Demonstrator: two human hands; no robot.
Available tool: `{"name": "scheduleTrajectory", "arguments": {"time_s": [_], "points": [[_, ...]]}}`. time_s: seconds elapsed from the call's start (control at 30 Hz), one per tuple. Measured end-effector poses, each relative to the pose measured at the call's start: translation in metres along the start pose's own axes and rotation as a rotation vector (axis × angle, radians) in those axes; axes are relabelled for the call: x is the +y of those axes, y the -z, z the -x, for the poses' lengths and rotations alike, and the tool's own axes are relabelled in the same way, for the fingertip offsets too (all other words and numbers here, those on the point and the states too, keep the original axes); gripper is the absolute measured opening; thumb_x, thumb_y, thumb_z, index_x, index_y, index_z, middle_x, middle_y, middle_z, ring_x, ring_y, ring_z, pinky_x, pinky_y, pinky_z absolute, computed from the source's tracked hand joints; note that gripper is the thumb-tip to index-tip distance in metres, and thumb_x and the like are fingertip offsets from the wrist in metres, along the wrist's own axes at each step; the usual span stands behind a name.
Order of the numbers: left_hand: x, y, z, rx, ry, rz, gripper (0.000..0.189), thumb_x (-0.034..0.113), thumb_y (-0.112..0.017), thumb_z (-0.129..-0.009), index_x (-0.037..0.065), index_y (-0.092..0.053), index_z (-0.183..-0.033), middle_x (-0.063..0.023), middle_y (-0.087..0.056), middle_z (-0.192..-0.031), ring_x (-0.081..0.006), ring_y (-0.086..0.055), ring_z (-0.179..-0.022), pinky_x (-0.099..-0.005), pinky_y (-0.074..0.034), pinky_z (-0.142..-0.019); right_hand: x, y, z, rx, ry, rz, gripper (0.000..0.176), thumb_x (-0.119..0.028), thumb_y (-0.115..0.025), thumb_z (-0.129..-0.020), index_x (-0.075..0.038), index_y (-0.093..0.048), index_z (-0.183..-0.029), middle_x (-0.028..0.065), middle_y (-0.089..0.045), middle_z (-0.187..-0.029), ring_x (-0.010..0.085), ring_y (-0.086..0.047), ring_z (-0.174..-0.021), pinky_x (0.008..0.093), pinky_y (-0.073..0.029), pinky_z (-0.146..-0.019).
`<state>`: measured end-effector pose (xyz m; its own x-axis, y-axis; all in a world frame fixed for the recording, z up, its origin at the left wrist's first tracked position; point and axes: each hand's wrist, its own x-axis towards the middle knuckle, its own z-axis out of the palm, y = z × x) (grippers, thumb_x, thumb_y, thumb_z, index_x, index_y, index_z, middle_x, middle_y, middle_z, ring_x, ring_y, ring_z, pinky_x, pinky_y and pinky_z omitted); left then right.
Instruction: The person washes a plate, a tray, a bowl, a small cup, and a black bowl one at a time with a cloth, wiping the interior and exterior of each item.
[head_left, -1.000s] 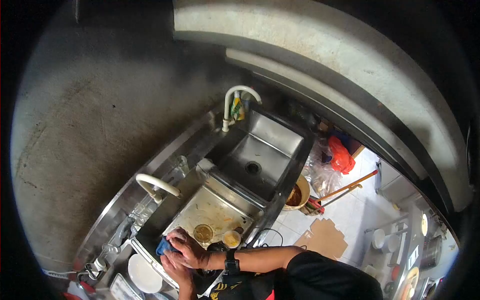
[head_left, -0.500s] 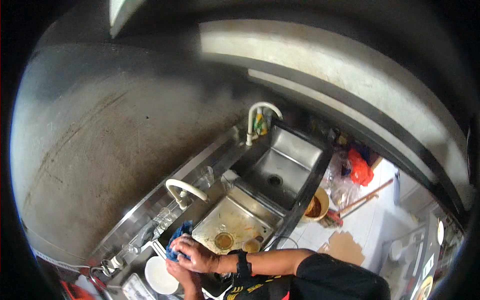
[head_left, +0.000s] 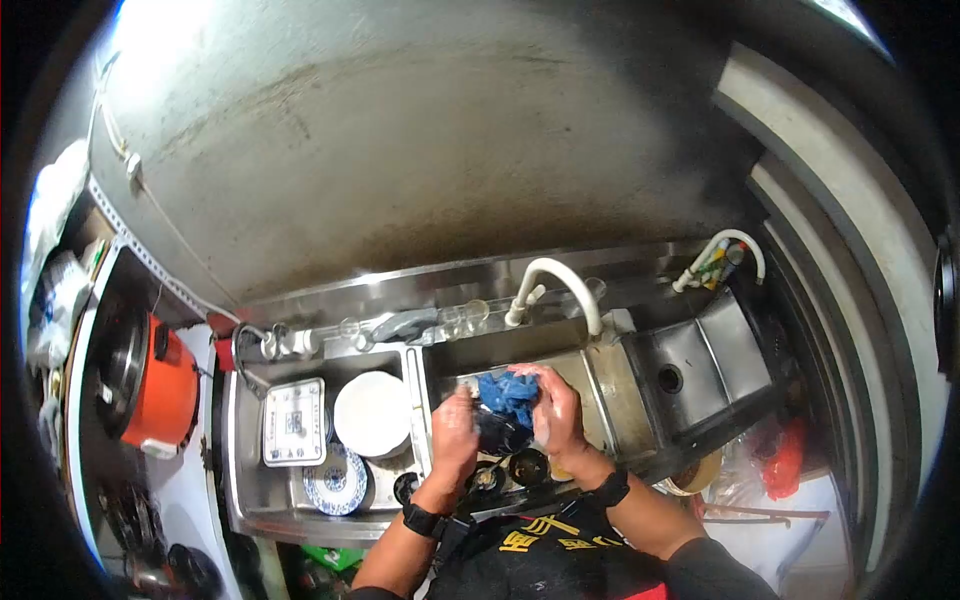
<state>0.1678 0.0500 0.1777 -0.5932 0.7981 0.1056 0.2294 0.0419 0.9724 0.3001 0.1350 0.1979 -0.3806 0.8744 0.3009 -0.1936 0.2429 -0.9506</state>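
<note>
A blue cloth point(head_left: 508, 396) is held over the middle sink basin, with a dark, glossy item point(head_left: 500, 432) just below it. My right hand point(head_left: 558, 412) has its fingers wrapped round the right side of the cloth. At the left, my left hand point(head_left: 456, 432) is curled beside the cloth and the dark item; what its fingers grip is hidden. Dark bowls point(head_left: 528, 466) lie below the hands in the basin.
The left basin holds a white round bowl point(head_left: 372, 414), a rectangular white tray point(head_left: 294, 424) and a blue-patterned plate point(head_left: 336, 480). A white faucet point(head_left: 552, 272) arches over the middle. Glasses point(head_left: 476, 314) line the back ledge. An orange cooker point(head_left: 164, 388) stands left.
The view has swung left, bringing the left basin and cooker into sight. My hands, which were close together at the cloth, are now apart on either side of it, over the middle basin.
</note>
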Motion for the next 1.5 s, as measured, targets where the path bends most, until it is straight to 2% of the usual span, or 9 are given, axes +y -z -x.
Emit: {"name": "scheduleTrajectory", "arguments": {"time_s": [0.13, 0.3, 0.5, 0.7, 0.87, 1.23, 1.37, 1.43, 1.5], "points": [[0.007, -0.003, 0.010, -0.047, -0.279, -0.056, 0.047, 0.028, -0.036, -0.107, 0.002, -0.057, -0.074, -0.0187, -0.049, -0.053, -0.0406, -0.049, -0.049, -0.0440, -0.039, -0.050, -0.033, -0.023, 0.009, -0.211, 0.367, 0.663, 0.022, 0.007, -0.053, -0.083, 0.005, -0.060, -0.104, 0.0237, -0.064, -0.095, 0.0449, -0.062, -0.089, 0.0459, -0.051, -0.079], [-0.006, 0.006, 0.002, -0.010, -0.253, 0.039, 0.062, 0.040, -0.032, -0.107, 0.001, -0.054, -0.064, -0.0129, -0.046, -0.051, -0.0263, -0.040, -0.045, -0.0430, -0.036, -0.050, -0.034, -0.012, 0.000, -0.372, -0.092, 0.653, 0.020, -0.001, -0.055, -0.085, 0.003, -0.062, -0.104, 0.0202, -0.067, -0.097, 0.0352, -0.068, -0.083, 0.0390, -0.054, -0.071], [-0.021, 0.003, -0.013, -0.136, 0.709, 0.929, 0.066, 0.062, -0.039, -0.100, 0.013, -0.048, -0.057, 0.0017, -0.045, -0.052, -0.0101, -0.042, -0.046, -0.0283, -0.032, -0.044, 0.004, 0.012, 0.000, -0.344, -0.904, -0.863, 0.028, -0.021, -0.050, -0.100, -0.002, -0.063, -0.116, 0.0111, -0.070, -0.107, 0.0230, -0.068, -0.098, 0.0373, -0.055, -0.090], [-0.047, -0.022, 0.009, 0.253, 0.549, 0.997, 0.051, 0.051, -0.047, -0.100, 0.003, -0.061, -0.093, -0.0074, -0.064, -0.083, -0.0175, -0.061, -0.075, -0.0311, -0.049, -0.070, 0.033, 0.003, 0.017, -0.234, -1.051, -0.957, 0.032, -0.023, -0.059, -0.095, -0.003, -0.063, -0.119, 0.0105, -0.070, -0.111, 0.0242, -0.068, -0.098, 0.0371, -0.055, -0.092], [-0.027, -0.005, 0.032, 0.043, -0.285, 0.008, 0.082, 0.036, -0.089, -0.065, 0.005, -0.054, -0.132, -0.0213, -0.055, -0.131, -0.0372, -0.049, -0.127, -0.0451, -0.038, -0.108, 0.063, -0.001, 0.034, -0.171, -0.900, -0.699, 0.031, -0.026, -0.056, -0.098, -0.007, -0.060, -0.122, 0.0042, -0.067, -0.110, 0.0175, -0.067, -0.095, 0.0352, -0.056, -0.085], [-0.028, 0.012, 0.017, -0.464, 0.331, 0.856, 0.084, 0.018, -0.086, -0.071, 0.007, -0.041, -0.141, -0.0078, -0.054, -0.125, -0.0171, -0.055, -0.113, -0.0327, -0.046, -0.098, 0.037, 0.010, -0.007, -0.979, -0.377, 0.628, 0.043, -0.013, -0.067, -0.077, 0.003, -0.058, -0.116, 0.0195, -0.066, -0.110, 0.0272, -0.066, -0.097, 0.0369, -0.051, -0.083], [-0.025, 0.006, 0.018, -0.409, 0.452, 1.081, 0.070, 0.019, -0.081, -0.078, 0.007, -0.045, -0.137, -0.0047, -0.057, -0.116, -0.0165, -0.058, -0.105, -0.0322, -0.048, -0.095, 0.000, -0.020, 0.002, -0.529, 0.154, 0.888, 0.032, 0.004, -0.065, -0.071, 0.002, -0.061, -0.103, 0.0295, -0.061, -0.110, 0.0498, -0.058, -0.100, 0.0457, -0.050, -0.079], [-0.029, 0.007, 0.019, -0.339, 0.511, 1.240, 0.068, 0.020, -0.080, -0.080, 0.006, -0.045, -0.136, -0.0062, -0.058, -0.117, -0.0184, -0.059, -0.106, -0.0350, -0.049, -0.096, 0.019, -0.021, 0.006, -0.501, 0.293, 0.811, 0.027, 0.005, -0.061, -0.075, 0.001, -0.063, -0.101, 0.0212, -0.066, -0.102, 0.0379, -0.065, -0.093, 0.0391, -0.051, -0.078], [-0.036, 0.011, 0.022, -0.361, 0.512, 1.267, 0.067, 0.022, -0.079, -0.081, 0.006, -0.045, -0.136, -0.0073, -0.059, -0.119, -0.0194, -0.060, -0.107, -0.0361, -0.049, -0.096, 0.032, -0.012, 0.009, -0.594, -0.290, 0.101, 0.023, -0.002, -0.063, -0.082, 0.001, -0.060, -0.105, 0.0058, -0.064, -0.097, 0.0166, -0.063, -0.088, 0.0310, -0.049, -0.078]]}}
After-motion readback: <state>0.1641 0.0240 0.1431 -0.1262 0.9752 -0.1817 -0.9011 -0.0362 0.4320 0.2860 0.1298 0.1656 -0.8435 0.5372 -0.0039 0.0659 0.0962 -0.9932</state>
